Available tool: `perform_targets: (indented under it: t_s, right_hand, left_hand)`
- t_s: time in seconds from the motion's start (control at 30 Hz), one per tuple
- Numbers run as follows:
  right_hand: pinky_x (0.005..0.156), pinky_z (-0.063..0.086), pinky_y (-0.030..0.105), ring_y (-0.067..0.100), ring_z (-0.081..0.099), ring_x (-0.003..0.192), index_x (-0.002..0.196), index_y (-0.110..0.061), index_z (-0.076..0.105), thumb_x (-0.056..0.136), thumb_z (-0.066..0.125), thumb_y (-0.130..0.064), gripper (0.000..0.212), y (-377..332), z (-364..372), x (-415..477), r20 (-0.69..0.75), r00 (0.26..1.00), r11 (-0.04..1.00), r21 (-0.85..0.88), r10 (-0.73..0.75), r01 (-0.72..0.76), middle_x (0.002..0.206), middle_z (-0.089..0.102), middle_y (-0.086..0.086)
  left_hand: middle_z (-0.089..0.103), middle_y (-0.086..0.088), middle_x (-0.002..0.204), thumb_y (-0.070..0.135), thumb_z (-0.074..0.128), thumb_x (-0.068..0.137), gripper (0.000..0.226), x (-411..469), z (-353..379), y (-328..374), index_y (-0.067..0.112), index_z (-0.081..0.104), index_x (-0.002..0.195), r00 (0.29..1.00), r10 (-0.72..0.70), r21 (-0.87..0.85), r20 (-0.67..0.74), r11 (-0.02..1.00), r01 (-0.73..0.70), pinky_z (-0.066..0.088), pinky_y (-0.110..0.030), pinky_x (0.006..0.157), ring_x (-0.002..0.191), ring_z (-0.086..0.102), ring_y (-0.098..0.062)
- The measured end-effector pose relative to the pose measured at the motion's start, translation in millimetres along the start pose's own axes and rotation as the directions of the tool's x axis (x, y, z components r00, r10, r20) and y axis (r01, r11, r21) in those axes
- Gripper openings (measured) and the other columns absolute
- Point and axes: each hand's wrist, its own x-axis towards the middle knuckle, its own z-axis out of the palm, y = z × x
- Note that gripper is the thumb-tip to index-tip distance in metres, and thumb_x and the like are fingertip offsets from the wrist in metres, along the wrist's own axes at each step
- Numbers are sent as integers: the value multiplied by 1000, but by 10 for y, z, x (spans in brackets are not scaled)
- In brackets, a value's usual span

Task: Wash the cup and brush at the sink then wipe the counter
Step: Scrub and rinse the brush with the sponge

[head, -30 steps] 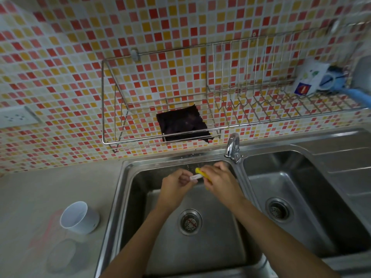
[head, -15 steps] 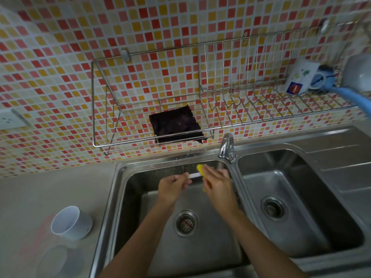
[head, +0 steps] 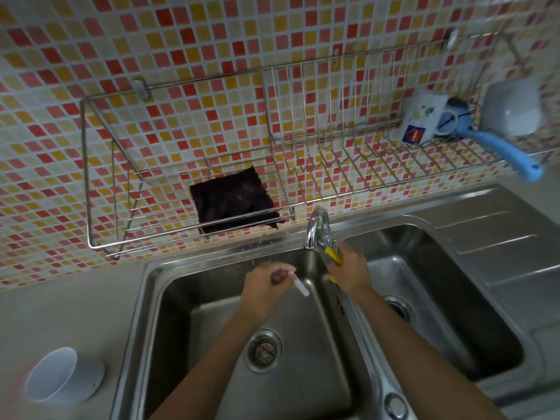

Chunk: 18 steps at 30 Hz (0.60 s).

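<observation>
Brush point(head: 333, 257) sits in your right hand point(head: 348, 272), fingers curled tight round its yellow handle, up by the tap point(head: 315, 228). Your left hand point(head: 266, 286) pinches a small white piece point(head: 300, 286) over the left basin point(head: 169, 298). Your cup point(head: 60, 375) lies tipped on the counter point(head: 60, 310), well apart from the sink.

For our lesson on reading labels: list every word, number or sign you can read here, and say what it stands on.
"!": white mark in a red circle on a blue patch, on the white mug lying in the wire rack.
Small green marks higher on the mug: too blurred to read.
No other text is readable.
</observation>
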Motion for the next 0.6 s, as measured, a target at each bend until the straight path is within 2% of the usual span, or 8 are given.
perform_targets:
  t_s: [0.1, 0.2, 0.27, 0.37, 0.4, 0.47, 0.53, 0.6]
  right_hand:
    - [85, 48, 34, 33, 62, 97, 124, -13, 56, 86, 62, -13, 38, -31, 6, 99, 134, 991, 999, -41, -2, 7, 95, 67, 14]
    - [82, 51, 32, 31, 62, 95, 124, -16, 56, 83, 64, -13, 42, -35, 0, 72, 289, 952, 990, -64, -105, 129, 98, 65, 13]
    - [81, 49, 27, 28, 63, 92, 129, -18, 56, 82, 64, -12, 48, -13, -8, 46, 255, 961, 994, 3, -109, 112, 101, 67, 12]
    - [70, 46, 19, 17, 64, 84, 132, -32, 54, 86, 60, -14, 49, 44, -4, -2, 118, 992, 979, 191, 44, -66, 96, 69, 0]
    - [72, 48, 21, 15, 64, 85, 130, -32, 56, 87, 59, -14, 47, 74, 6, -23, 107, 985, 932, 323, 137, -165, 97, 69, -2]
    - [78, 53, 29, 18, 66, 89, 126, -21, 62, 88, 57, -10, 40, 153, 32, -77, 173, 935, 714, 608, 308, -348, 102, 71, 3]
    - [67, 55, 31, 23, 65, 86, 121, -14, 64, 89, 50, -7, 35, 183, 20, -181, 336, 870, 417, 777, 360, -472, 102, 70, 12]
    - [53, 52, 26, 26, 63, 83, 121, -13, 61, 90, 43, -7, 36, 201, -9, -287, 472, 812, 184, 814, 344, -551, 102, 65, 16]
  left_hand:
    - [72, -4, 89, 10, 70, 83, 15, 120, 111, 84, 17, 75, 96, 999, 41, -10, 20, 999, -41, 52, -22, 77, 82, 66, -20]
    - [73, -3, 90, 12, 70, 84, 15, 214, 203, 142, 19, 76, 95, 998, 66, -20, 25, 998, -65, 54, -33, 81, 82, 66, -18]
    - [73, -4, 90, 17, 69, 84, 15, 258, 245, 149, 22, 75, 96, 996, 84, -17, 25, 996, -83, 54, -39, 81, 83, 66, -18]
    - [71, -5, 93, 24, 67, 83, 17, 276, 269, 133, 22, 75, 98, 995, 98, -28, 20, 995, -97, 54, -41, 83, 85, 66, -17]
    - [70, -5, 95, 21, 68, 84, 17, 268, 267, 135, 22, 75, 99, 993, 111, -29, 24, 993, -111, 54, -39, 84, 85, 66, -16]
    - [69, -4, 97, 16, 68, 85, 18, 257, 245, 125, 22, 75, 101, 990, 138, -23, 13, 990, -138, 54, -34, 85, 86, 66, -14]
    - [69, -3, 99, 12, 68, 86, 18, 251, 201, 98, 20, 75, 100, 990, 140, -23, -6, 990, -140, 53, -23, 84, 85, 66, -9]
    - [69, -2, 99, 10, 67, 86, 18, 239, 158, 74, 18, 75, 100, 988, 154, 4, -18, 988, -154, 49, -11, 81, 84, 65, -3]
